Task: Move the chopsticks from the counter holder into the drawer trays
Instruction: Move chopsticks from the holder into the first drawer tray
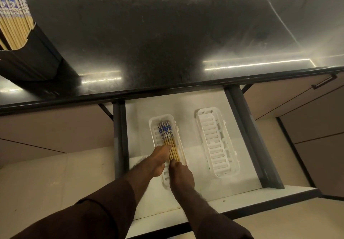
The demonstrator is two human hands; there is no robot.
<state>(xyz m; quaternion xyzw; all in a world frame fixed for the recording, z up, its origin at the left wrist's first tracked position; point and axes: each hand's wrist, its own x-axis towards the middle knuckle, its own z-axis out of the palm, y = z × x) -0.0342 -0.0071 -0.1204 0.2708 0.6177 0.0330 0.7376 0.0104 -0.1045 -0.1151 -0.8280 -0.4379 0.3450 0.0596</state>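
Chopsticks (168,140) in left tray (154,127), near ends hidden under both hands' fingers (165,148), grip unclear.

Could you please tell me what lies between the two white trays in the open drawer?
Nothing: in the head view, only bare white drawer floor separates the left tray holding chopsticks from the empty right tray.
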